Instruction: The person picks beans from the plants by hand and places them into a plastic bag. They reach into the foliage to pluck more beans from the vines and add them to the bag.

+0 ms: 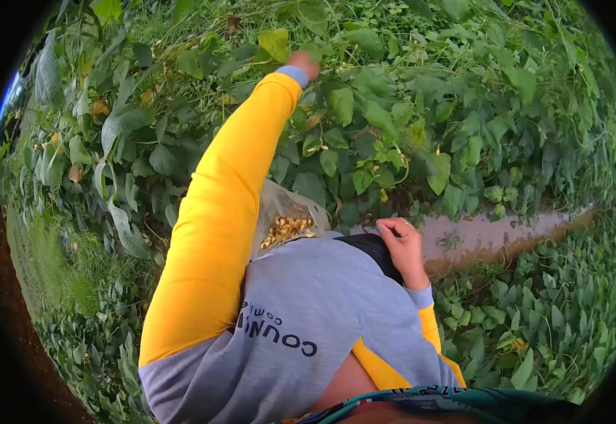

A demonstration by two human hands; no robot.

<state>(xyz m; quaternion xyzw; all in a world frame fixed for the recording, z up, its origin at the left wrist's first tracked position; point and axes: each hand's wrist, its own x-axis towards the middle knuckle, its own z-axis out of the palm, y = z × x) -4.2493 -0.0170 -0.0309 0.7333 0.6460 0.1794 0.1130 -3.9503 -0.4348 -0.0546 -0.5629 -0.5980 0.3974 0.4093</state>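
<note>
My left hand (pixel 305 66) is stretched far forward into the leafy vines, touching the foliage beside a yellowing leaf (pixel 274 44). Leaves cover its fingers, so their grip does not show. Close to my waist, my right hand (pixel 401 249) is held with its fingers curled in toward the thumb; a ring shows on one finger. Whatever may be between those fingertips is too small to make out. A clear plastic bag (pixel 265 201) hangs in front of my body, partly behind my left sleeve. Inside it lies a heap of small yellow flowers or buds (pixel 288 230).
Dense green vines (pixel 386 116) with several small pale yellow buds fill the space ahead. A muddy, wet furrow (pixel 481 233) runs off to the right. More low leafy plants (pixel 541 318) grow on its near side. Grass (pixel 61 261) stands at the left.
</note>
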